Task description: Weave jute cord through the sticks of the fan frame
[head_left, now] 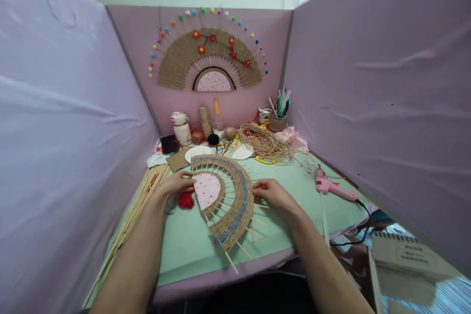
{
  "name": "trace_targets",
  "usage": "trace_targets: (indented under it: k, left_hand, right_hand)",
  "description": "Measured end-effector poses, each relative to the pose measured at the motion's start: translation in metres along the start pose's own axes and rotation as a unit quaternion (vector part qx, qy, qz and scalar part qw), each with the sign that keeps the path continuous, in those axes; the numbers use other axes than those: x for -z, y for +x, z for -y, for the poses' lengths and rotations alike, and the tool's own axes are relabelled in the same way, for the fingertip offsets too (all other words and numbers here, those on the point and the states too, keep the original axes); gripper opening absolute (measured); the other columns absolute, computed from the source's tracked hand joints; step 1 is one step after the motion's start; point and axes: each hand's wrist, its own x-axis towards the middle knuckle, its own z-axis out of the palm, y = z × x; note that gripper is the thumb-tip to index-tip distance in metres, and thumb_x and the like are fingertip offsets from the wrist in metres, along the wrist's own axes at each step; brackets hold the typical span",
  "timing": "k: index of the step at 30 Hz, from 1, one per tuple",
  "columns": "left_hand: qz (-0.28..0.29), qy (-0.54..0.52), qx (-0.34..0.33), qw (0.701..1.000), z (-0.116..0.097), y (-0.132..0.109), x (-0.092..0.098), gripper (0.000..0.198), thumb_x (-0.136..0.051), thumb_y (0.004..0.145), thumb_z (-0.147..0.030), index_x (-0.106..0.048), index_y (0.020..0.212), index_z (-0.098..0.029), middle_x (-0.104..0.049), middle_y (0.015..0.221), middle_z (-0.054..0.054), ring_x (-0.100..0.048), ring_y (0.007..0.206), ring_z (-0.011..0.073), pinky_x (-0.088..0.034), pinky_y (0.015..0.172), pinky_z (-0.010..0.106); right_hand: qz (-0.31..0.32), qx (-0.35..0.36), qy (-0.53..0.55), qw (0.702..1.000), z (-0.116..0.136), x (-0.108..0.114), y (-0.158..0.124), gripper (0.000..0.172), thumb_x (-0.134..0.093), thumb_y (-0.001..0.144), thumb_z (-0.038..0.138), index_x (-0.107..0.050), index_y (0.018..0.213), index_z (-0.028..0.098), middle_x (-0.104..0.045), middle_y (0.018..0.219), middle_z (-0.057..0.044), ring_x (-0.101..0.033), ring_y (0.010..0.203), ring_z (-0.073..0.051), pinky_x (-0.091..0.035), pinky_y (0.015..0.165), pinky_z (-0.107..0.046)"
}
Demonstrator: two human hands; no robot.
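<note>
A half-round woven fan (pixel 235 201) of tan and blue twine on wooden sticks lies on the green table (pixel 184 245), with a pink dotted centre (pixel 206 189). My left hand (pixel 179 182) rests on the fan's left edge, fingers curled and pressed on the weave beside the pink centre. My right hand (pixel 270 191) touches the fan's right rim, fingers bent and pinching at the twine or a stick there. A red ball of yarn (pixel 186 200) sits just under my left hand.
A bundle of thin sticks (pixel 136 211) lies along the left edge. A pink glue gun (pixel 329 185) with a black cord is at right. A tangle of raffia (pixel 265 143), a white bottle (pixel 181 128), a twine spool (pixel 205 121) and a tool cup (pixel 278 120) stand at the back. A finished fan (pixel 209 61) hangs on the partition.
</note>
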Motion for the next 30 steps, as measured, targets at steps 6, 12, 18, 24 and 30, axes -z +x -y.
trace_targets:
  k: [6,12,18,24,30]
  left_hand:
    - [-0.066,0.13,-0.043,0.988,0.001,0.003,0.001,0.044,-0.08,0.055,-0.006,-0.057,0.092,-0.015,-0.063,0.058,0.001,-0.062,0.049,0.017,-0.051,0.046,0.024]
    - [-0.201,0.255,-0.241,0.915,-0.009,-0.012,-0.022,0.029,-0.081,0.053,-0.013,-0.062,0.074,-0.019,-0.051,0.056,-0.001,-0.06,0.069,0.0207,-0.044,0.057,0.023]
    - [0.026,0.376,-0.398,0.836,-0.003,-0.058,-0.113,0.02,-0.062,0.079,-0.027,-0.068,0.095,-0.018,-0.064,0.088,0.006,-0.058,0.083,0.0217,-0.045,0.079,0.033]
    - [0.096,0.448,-0.455,0.764,0.012,-0.053,-0.148,0.023,-0.05,0.087,-0.022,-0.067,0.102,-0.018,-0.061,0.091,0.008,-0.057,0.09,0.0212,-0.044,0.08,0.033]
    - [0.1,0.454,-0.456,0.759,0.021,-0.048,-0.147,0.023,-0.048,0.089,-0.029,-0.066,0.099,-0.018,-0.057,0.092,0.007,-0.055,0.09,0.0206,-0.044,0.082,0.034]
  right_hand:
    - [-0.006,0.004,0.0,1.0,0.007,-0.002,-0.005,0.019,-0.071,0.065,0.03,-0.068,0.072,0.013,-0.066,0.063,-0.003,-0.058,0.059,-0.013,-0.045,0.06,-0.026]
    - [-0.029,0.012,-0.015,0.999,0.009,-0.005,-0.006,0.016,-0.065,0.07,0.028,-0.068,0.073,0.013,-0.067,0.066,-0.004,-0.059,0.061,-0.013,-0.046,0.063,-0.026]
    - [-0.03,0.008,-0.051,0.998,0.006,-0.005,-0.004,0.02,-0.056,0.076,0.027,-0.07,0.075,0.012,-0.068,0.068,-0.004,-0.06,0.061,-0.013,-0.048,0.063,-0.024]
    - [-0.034,-0.004,-0.027,0.999,0.008,-0.003,-0.006,0.02,-0.051,0.077,0.017,-0.07,0.08,0.013,-0.068,0.066,-0.003,-0.063,0.062,-0.012,-0.048,0.065,-0.022]
    - [-0.049,-0.033,-0.015,0.998,0.007,-0.003,-0.008,0.023,-0.05,0.076,0.01,-0.063,0.095,0.014,-0.07,0.069,-0.003,-0.066,0.065,-0.014,-0.049,0.065,-0.023]
